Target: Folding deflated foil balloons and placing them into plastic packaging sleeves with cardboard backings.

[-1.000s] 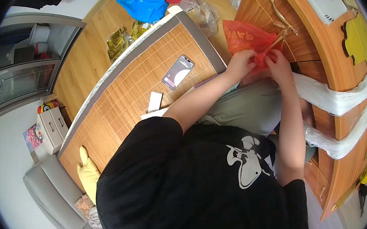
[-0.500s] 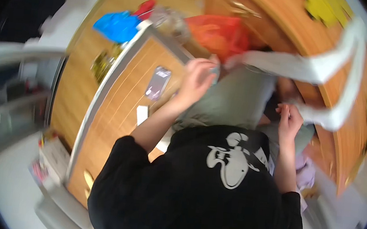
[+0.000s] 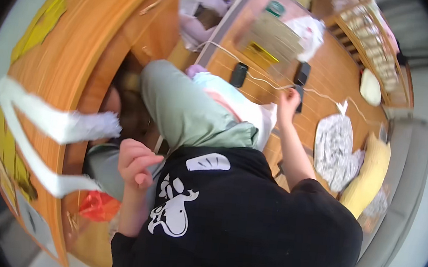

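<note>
My left hand (image 3: 138, 163) is raised in front of my black shirt, near the wooden desk. Its fingers are half bent and apart, with nothing visible in them. My right hand (image 3: 289, 102) reaches forward to the right over the wood-look surface (image 3: 314, 81). Its fingers are drawn together beside a dark flat rectangular thing (image 3: 299, 101); whether they grip it is unclear. A second black block (image 3: 302, 74) lies just beyond, by a white cable (image 3: 267, 83). Farther left sits another small black device (image 3: 238, 75). A pale blue and white bag or cloth (image 3: 223, 90) rests beside my leg.
At left the curved wooden desk (image 3: 100, 35) bears white bent bars (image 3: 36, 108); a red plastic bag (image 3: 100, 206) is below. Ahead are a cardboard piece (image 3: 272, 36) and white bag (image 3: 308, 34). Patterned cloth (image 3: 333, 145), a yellow cushion (image 3: 370, 171) and grey sofa (image 3: 398, 202) fill the right.
The view has swung right, so the desk has passed from my right to my left. My left hand has come back from the left surface; my right hand now reaches out to the right.
</note>
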Available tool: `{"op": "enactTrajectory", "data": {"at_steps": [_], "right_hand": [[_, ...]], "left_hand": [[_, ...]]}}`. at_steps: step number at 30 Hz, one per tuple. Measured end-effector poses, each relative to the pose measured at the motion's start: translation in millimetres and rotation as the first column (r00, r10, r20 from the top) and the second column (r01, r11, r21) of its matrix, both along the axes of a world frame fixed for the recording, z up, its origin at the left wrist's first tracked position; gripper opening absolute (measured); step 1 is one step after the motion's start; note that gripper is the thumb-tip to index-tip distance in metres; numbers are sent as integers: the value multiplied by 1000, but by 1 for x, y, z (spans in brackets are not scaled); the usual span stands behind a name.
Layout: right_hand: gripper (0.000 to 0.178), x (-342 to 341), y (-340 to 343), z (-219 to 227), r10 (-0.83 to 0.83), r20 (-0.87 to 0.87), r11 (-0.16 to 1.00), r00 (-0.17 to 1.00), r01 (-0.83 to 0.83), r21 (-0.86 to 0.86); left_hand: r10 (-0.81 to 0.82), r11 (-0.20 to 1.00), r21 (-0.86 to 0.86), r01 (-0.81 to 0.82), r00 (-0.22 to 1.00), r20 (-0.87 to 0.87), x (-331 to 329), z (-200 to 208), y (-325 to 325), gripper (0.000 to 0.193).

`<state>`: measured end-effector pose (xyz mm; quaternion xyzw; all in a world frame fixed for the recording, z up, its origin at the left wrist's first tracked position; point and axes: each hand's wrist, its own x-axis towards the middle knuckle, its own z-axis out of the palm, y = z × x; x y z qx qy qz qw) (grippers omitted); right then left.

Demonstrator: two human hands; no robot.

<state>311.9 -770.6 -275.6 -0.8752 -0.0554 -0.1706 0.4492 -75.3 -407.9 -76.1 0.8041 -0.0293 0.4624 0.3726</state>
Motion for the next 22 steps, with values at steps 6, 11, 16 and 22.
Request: {"op": "enactTrajectory", "data": {"at_steps": [6,11,16,22], "right_hand": [[70,-45,84,5,227,-284,926,931,-297,-231],[90,-22,158,-7,213,-351,951,912,-277,-140],[82,-15,184,-10,318,-334,898,887,-395,-193],[109,-119,269,176,996,-85,-3,-36,-934,358]], "left_hand": [[-281,957,-2,290,925,-255,39,-10,-34,56],[-204,977,-16,210,921,-332,52,-15,-41,56],[-2,999,-48,-17,935,-354,26,-20,-37,54],[613,741,56,-669,640,-464,-69,-23,-75,53]]}}
